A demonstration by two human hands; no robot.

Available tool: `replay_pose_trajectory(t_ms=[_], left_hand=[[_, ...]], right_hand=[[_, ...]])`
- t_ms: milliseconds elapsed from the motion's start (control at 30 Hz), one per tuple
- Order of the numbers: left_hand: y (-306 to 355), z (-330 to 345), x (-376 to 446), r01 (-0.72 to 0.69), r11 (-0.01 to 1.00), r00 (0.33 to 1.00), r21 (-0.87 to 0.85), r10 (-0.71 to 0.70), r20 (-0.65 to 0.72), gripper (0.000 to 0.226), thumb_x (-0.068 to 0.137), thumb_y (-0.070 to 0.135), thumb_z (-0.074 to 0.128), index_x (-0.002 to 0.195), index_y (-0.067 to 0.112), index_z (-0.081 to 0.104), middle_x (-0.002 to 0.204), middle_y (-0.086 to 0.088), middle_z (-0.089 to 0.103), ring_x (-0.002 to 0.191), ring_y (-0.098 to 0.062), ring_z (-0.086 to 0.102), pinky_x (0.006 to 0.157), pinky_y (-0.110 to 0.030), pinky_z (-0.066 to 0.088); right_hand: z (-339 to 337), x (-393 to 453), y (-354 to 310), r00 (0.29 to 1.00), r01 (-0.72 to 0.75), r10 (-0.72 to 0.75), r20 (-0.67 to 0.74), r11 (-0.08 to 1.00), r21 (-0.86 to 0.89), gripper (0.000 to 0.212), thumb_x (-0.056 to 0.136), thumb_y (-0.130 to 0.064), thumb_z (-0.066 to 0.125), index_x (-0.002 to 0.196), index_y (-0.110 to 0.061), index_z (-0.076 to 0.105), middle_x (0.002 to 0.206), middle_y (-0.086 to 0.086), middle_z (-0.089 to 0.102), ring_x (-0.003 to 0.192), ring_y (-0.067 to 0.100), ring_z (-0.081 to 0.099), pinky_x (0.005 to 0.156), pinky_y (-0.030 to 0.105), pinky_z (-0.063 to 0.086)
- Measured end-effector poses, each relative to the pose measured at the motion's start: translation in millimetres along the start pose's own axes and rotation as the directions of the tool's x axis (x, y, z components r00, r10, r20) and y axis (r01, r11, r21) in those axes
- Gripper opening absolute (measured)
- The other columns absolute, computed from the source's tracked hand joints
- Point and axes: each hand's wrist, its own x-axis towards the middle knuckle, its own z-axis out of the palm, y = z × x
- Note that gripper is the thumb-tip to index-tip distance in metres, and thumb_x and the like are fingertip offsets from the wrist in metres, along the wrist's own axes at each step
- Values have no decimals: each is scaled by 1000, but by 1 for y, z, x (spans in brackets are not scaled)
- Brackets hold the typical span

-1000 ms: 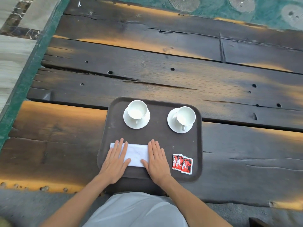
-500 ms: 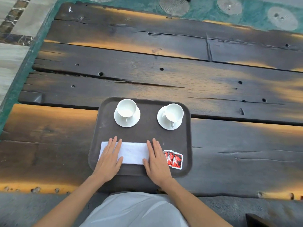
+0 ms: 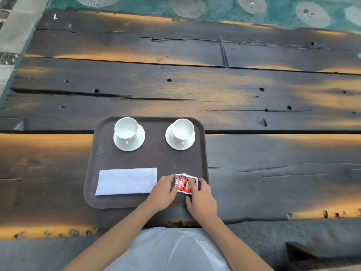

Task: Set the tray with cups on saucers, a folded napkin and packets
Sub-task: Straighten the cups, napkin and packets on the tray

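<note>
Both hands left the napkin (image 3: 126,181); left hand (image 3: 163,193) and right hand (image 3: 201,199) now pinch the packets (image 3: 183,184) between them, squaring the last item.

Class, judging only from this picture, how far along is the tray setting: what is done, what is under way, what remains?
Done: the left cup and right cup each stand on a saucer at the far side of the tray, and the folded napkin lies flat at the near left. In hand: the left hand and right hand both touch the red packets at the near right. Left: probably only squaring the packets.
</note>
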Motion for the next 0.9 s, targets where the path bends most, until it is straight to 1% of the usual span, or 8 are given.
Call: replay_pose_trajectory(t_ms=[100, 233, 467, 533, 600, 700, 833, 900], left_hand=[[6, 9, 0, 37, 996, 999, -76, -39, -24, 45, 100, 21, 52, 144, 17, 48, 128, -4, 54, 78, -2, 62, 79, -16, 43], [8, 14, -3, 96, 981, 991, -167, -109, -71, 43, 98, 16, 55, 141, 16, 53, 131, -5, 55, 75, 2, 62, 69, -1, 40], [15, 15, -10, 112, 969, 984, -220, -139, -108, 44, 98, 17, 55, 141, 23, 56, 128, -3, 60, 82, -6, 68, 76, -11, 43], [18, 15, -13, 130, 960, 980, -246, -162, -114, 44, 97, 19, 54, 141, 26, 57, 126, 0, 64, 82, -2, 69, 73, -8, 43], [19, 17, -17, 168, 933, 973, -317, -208, -95, 46, 97, 19, 54, 143, 27, 55, 111, 5, 73, 74, 7, 66, 65, -2, 41], [22, 19, -22, 185, 893, 971, -410, -231, -65, 50, 97, 18, 53, 145, 27, 52, 59, 3, 69, 46, 4, 51, 52, -8, 38], [27, 20, -26, 155, 876, 975, -456, -210, -70, 51, 96, 18, 51, 145, 33, 51, 66, 1, 65, 44, 2, 48, 51, -12, 36], [28, 20, -26, 161, 870, 974, -467, -217, -68, 52, 96, 18, 52, 145, 35, 52, 49, 5, 60, 45, 3, 49, 52, -13, 36]], right_hand=[[1, 2, 0, 1000, 11, -10, -5, 999, 36, 60, 97, -29, 55, 152, -35, 31, 153, 8, 28, 132, 29, 37, 84, 39, 57], [4, 6, 0, 997, 63, -59, -44, 992, 106, 61, 98, -25, 56, 154, -35, 31, 153, 9, 29, 129, 30, 38, 91, 39, 54], [10, 8, -10, 994, 113, -108, -34, 971, 212, 63, 96, -20, 59, 152, -39, 37, 151, 6, 29, 124, 28, 41, 94, 37, 52], [12, 8, -11, 995, 102, -100, -20, 967, 231, 64, 95, -17, 59, 151, -39, 39, 150, 4, 28, 124, 25, 41, 94, 35, 51], [12, 9, -12, 995, 100, -102, -6, 960, 260, 64, 93, -14, 60, 149, -39, 41, 148, 2, 29, 123, 22, 40, 90, 32, 49], [11, 10, -12, 995, 99, -101, -8, 952, 289, 63, 92, -10, 59, 145, -40, 44, 145, -1, 30, 120, 19, 41, 82, 29, 42], [10, 13, -13, 994, 105, -104, -22, 945, 311, 60, 91, -9, 56, 141, -40, 46, 142, -4, 32, 117, 18, 42, 80, 29, 42], [8, 15, -14, 994, 111, -107, -32, 941, 320, 56, 91, -12, 56, 138, -40, 45, 141, -5, 33, 118, 17, 42, 83, 30, 45]])
